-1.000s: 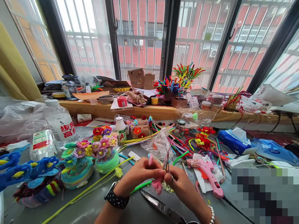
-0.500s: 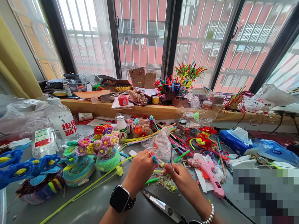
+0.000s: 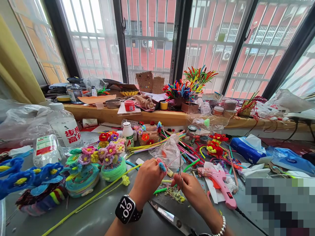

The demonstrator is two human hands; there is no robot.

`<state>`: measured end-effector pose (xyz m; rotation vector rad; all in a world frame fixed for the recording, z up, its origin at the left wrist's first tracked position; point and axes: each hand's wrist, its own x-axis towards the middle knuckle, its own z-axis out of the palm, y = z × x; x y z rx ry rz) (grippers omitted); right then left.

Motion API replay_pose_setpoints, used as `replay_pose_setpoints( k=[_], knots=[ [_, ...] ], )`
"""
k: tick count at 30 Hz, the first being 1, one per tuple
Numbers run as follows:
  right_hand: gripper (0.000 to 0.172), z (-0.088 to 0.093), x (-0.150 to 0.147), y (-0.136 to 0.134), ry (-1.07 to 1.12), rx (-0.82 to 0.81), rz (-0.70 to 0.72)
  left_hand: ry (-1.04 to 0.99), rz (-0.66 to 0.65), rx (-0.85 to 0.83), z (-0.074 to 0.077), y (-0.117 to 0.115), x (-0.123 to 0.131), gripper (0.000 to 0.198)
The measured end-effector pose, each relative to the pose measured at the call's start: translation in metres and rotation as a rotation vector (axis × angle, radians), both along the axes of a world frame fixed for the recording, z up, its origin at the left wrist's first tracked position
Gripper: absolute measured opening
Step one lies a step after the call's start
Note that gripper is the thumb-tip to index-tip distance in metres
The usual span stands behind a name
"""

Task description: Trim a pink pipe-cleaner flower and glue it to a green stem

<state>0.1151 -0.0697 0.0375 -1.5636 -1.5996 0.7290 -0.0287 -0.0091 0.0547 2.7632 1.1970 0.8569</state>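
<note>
Trimming step: the work in hand looks like snipping a pink-and-blue chenille piece (image 3: pixel 161 166), judging by the blades beside it and the fluffy clippings (image 3: pixel 176 195) on the grey tabletop (image 3: pixel 98 218).
Left hand: the left hand (image 3: pixel 149 178) has its fingers curled around the piece, its back turned to the camera; how the hidden fingers pinch it cannot be told.
Right hand: the right hand (image 3: pixel 190 188) is closed on the small scissors (image 3: pixel 180 167), thumb and fingers about the handles, blades pointing up; whether the blades are slightly parted is too fine to tell.
Chenille piece: it sticks out at the finger end of the left fist, on the side facing the scissors, near the blades but apart from them.
Pink strand: a thin pink strand (image 3: pixel 173 160) shows between fist and blades; whether it joins the piece is unclear.
Next cut: a further snip would probably call for a steady left pinch and the blades brought across to the fuzz.
Large shears: the large shears (image 3: pixel 169 216) lie on the tabletop below the hands, touched by neither blade nor fingers.
</note>
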Motion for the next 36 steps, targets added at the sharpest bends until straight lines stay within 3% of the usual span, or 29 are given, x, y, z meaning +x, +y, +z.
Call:
replay_pose_setpoints(
  k=[7,14,28,36],
  knots=[
    [0.066,0.002,0.000,-0.002,0.069,0.061,0.044,-0.367,-0.161,-0.416,0.008,-0.005,0.002,0.022],
    [0.066,0.005,-0.001,-0.002,0.079,0.096,0.110,-0.445,-0.308,-0.735,0.014,-0.009,0.004,0.029],
    [0.059,0.006,0.004,-0.005,0.108,0.209,0.069,-0.490,-0.409,-0.946,0.011,-0.008,0.003,0.029],
    [0.059,0.007,0.003,-0.006,0.077,0.223,0.022,-0.482,-0.395,-0.947,0.016,-0.010,0.002,0.029]
  ],
)
